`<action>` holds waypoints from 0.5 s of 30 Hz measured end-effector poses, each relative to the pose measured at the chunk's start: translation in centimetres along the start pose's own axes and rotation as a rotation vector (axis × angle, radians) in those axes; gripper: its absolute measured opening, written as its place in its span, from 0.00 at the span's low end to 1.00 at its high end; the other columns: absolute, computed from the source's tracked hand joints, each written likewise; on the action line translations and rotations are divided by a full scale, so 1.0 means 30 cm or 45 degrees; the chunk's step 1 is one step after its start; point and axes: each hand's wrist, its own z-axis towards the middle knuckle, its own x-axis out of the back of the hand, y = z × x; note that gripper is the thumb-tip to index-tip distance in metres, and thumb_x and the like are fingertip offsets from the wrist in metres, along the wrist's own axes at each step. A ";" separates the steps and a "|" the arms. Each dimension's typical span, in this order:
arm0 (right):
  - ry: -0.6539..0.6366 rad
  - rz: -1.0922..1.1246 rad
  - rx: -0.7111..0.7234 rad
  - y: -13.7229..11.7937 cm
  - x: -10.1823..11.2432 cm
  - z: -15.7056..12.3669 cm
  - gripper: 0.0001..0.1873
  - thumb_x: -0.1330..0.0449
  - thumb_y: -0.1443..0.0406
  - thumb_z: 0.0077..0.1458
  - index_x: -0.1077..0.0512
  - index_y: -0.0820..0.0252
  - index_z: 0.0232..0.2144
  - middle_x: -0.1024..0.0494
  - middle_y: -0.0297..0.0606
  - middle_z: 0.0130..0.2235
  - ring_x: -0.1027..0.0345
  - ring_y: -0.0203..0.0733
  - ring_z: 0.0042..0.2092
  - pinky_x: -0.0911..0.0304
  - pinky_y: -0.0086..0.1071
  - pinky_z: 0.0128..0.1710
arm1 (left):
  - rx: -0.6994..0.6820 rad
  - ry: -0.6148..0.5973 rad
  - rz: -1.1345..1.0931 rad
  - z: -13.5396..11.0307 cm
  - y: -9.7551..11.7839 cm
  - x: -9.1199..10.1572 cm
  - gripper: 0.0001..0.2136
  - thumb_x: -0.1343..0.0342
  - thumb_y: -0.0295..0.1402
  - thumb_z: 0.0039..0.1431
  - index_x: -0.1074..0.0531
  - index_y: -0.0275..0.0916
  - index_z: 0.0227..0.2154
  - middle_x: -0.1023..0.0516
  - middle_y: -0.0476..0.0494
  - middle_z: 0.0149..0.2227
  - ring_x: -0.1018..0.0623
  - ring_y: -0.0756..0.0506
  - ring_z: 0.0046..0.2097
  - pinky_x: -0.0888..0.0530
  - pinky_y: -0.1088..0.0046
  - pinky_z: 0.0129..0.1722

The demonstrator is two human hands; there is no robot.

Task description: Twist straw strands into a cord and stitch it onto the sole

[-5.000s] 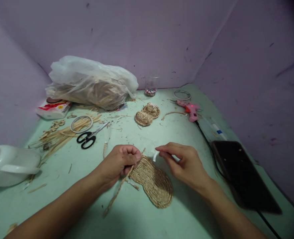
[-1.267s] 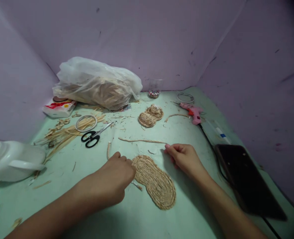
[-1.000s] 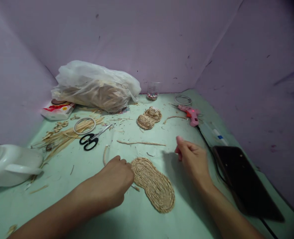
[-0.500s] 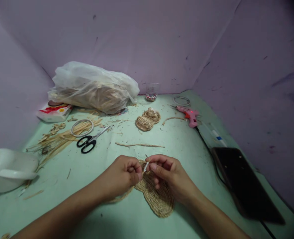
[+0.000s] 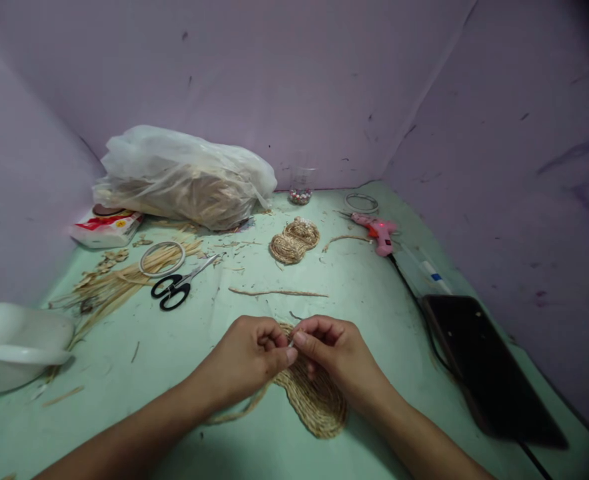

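Observation:
A coiled straw braid mat [image 5: 319,403], oval and sole-shaped, lies on the pale green table [image 5: 364,300] in front of me. My left hand [image 5: 247,360] and my right hand [image 5: 334,357] meet over its far end, fingers curled and pinched together. A tiny white piece [image 5: 291,343] shows between the fingertips. A loose braid tail [image 5: 234,413] trails from under my left hand toward me.
Beyond lie a loose braid strand [image 5: 277,292], black-handled scissors [image 5: 174,288], a tape ring [image 5: 162,259] on straw strips, a plastic bag of straw [image 5: 184,179], a second coiled piece [image 5: 294,241], a pink glue gun [image 5: 377,232] and a bead cup [image 5: 300,190]. A black phone [image 5: 484,370] lies right; a white jug [image 5: 14,343] left.
My right hand set a braid strand down on the table and came back to the mat. Both hands now pinch together at its far end, closer than half a second ago.

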 end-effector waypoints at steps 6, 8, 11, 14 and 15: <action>0.031 -0.016 0.000 -0.006 -0.013 -0.014 0.13 0.35 0.61 0.36 0.30 0.64 0.24 0.32 0.29 0.17 0.45 0.26 0.16 0.49 0.23 0.16 | 0.021 0.086 -0.008 0.004 -0.004 -0.015 0.07 0.47 0.33 0.44 0.33 0.32 0.20 0.38 0.52 0.18 0.41 0.54 0.22 0.43 0.77 0.22; 0.065 -0.074 0.014 -0.010 -0.014 -0.019 0.12 0.34 0.62 0.34 0.30 0.64 0.23 0.33 0.29 0.17 0.46 0.26 0.17 0.51 0.22 0.16 | 0.049 0.147 0.006 0.002 0.002 -0.022 0.07 0.47 0.32 0.44 0.33 0.33 0.19 0.38 0.52 0.18 0.41 0.54 0.22 0.43 0.77 0.21; 0.100 -0.141 0.008 -0.017 -0.018 -0.023 0.12 0.35 0.62 0.33 0.31 0.64 0.18 0.36 0.28 0.15 0.49 0.26 0.17 0.53 0.23 0.16 | 0.058 0.202 0.032 -0.005 0.008 -0.033 0.06 0.48 0.31 0.44 0.33 0.33 0.19 0.37 0.52 0.17 0.41 0.54 0.21 0.43 0.78 0.20; 0.116 -0.170 -0.009 -0.020 -0.021 -0.024 0.12 0.36 0.61 0.35 0.31 0.65 0.18 0.35 0.29 0.16 0.48 0.27 0.18 0.52 0.24 0.17 | 0.040 0.224 0.076 -0.010 0.010 -0.038 0.05 0.49 0.29 0.44 0.33 0.33 0.18 0.37 0.52 0.17 0.40 0.54 0.22 0.42 0.79 0.20; 0.117 -0.181 -0.007 -0.020 -0.022 -0.025 0.12 0.37 0.61 0.36 0.31 0.65 0.18 0.35 0.29 0.16 0.48 0.27 0.19 0.52 0.24 0.18 | 0.038 0.226 0.090 -0.010 0.010 -0.038 0.05 0.49 0.29 0.44 0.33 0.33 0.18 0.37 0.52 0.17 0.40 0.54 0.22 0.42 0.79 0.20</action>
